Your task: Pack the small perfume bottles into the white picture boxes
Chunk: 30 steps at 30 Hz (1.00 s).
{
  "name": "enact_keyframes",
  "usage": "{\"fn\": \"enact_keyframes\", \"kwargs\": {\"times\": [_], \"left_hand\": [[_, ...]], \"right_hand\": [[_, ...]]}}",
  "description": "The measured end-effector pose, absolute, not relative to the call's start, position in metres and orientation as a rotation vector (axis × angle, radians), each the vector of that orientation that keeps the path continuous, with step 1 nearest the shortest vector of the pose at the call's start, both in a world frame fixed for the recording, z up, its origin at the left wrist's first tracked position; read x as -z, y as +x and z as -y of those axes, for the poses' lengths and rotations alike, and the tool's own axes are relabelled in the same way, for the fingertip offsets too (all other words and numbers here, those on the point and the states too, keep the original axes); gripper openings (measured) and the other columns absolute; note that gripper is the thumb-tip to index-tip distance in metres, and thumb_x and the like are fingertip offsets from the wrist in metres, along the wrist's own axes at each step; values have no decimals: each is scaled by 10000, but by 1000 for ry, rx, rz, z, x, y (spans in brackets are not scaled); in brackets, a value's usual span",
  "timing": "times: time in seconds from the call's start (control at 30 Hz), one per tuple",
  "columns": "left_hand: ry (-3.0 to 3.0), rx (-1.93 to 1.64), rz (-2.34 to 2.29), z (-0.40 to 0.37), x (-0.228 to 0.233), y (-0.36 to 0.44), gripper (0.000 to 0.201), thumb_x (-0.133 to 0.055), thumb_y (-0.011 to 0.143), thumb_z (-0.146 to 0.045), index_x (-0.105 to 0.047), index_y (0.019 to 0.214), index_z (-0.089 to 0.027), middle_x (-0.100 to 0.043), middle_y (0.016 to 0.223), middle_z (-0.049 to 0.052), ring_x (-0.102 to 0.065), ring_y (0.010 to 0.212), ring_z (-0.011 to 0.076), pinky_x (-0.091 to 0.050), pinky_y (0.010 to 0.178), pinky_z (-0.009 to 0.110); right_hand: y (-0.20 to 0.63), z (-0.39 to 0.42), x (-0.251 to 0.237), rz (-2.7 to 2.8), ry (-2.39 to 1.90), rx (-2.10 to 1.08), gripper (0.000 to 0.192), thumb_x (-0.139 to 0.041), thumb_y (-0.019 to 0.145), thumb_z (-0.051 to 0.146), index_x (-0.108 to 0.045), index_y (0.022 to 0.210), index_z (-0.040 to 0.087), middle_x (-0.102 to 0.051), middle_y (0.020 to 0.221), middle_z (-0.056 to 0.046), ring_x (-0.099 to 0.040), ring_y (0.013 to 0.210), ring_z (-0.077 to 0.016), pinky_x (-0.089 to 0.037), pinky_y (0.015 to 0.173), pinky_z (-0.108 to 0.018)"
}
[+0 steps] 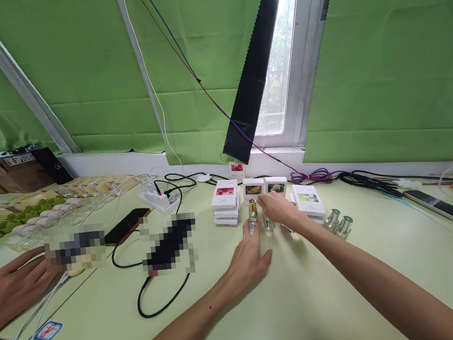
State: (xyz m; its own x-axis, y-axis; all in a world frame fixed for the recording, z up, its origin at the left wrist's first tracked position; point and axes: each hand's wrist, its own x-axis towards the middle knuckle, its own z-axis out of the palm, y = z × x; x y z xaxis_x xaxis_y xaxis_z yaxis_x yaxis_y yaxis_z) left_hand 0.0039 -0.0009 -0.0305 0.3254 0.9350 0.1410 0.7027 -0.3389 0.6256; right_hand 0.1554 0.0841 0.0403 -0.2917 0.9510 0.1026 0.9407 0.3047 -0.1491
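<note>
My left hand (245,259) rests low on the table, thumb held apart. Two of its fingers reach to either side of a small upright glass bottle (252,218) with a gold cap, seeming to touch it. Just right of it, my right hand (276,207) has its fingers closed at the top of a second glass bottle (268,223), whose cap they hide. Another bottle (289,229) is partly covered by my right forearm. Behind the hands, two white boxes with flower pictures (253,189) stand side by side.
Stacked white boxes (225,202) are at left, more boxes (308,200) at right. Silver-capped bottles (338,223) lie beyond my right forearm. A power strip (158,199), phone (127,225), cables and egg trays (34,215) occupy the left. Another person's hand (17,286) is at far left.
</note>
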Motion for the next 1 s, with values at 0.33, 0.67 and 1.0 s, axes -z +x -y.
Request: {"fn": "enact_keyframes", "kwargs": {"times": [0.33, 0.67, 1.0], "left_hand": [[2132, -686, -1420, 2, 27, 5, 757, -614, 868, -321, -316, 1564, -301, -203, 1668, 150, -654, 1111, 332, -530, 989, 480], [2184, -587, -1473, 3, 26, 6, 754, -563, 892, -368, -254, 1575, -287, -189, 1660, 166, -689, 1014, 318, -562, 891, 464], [2140, -626, -1459, 3, 27, 6, 720, -580, 879, -365, -315, 1540, -261, -222, 1656, 154, -683, 1000, 293, -554, 916, 437]], "right_hand": [[155, -80, -29, 2265, -1729, -149, 462, -213, 1116, 391, -618, 1031, 186, -731, 997, -138, -718, 950, -264, -388, 714, -284], [154, -80, -21, 2201, -1689, -185, 466, -206, 1117, 420, -598, 990, 205, -731, 972, -107, -703, 943, -243, -373, 736, -273], [154, -79, -20, 2177, -1642, -206, 491, -200, 1116, 415, -610, 942, 210, -729, 914, -83, -687, 884, -223, -381, 741, -263]]}}
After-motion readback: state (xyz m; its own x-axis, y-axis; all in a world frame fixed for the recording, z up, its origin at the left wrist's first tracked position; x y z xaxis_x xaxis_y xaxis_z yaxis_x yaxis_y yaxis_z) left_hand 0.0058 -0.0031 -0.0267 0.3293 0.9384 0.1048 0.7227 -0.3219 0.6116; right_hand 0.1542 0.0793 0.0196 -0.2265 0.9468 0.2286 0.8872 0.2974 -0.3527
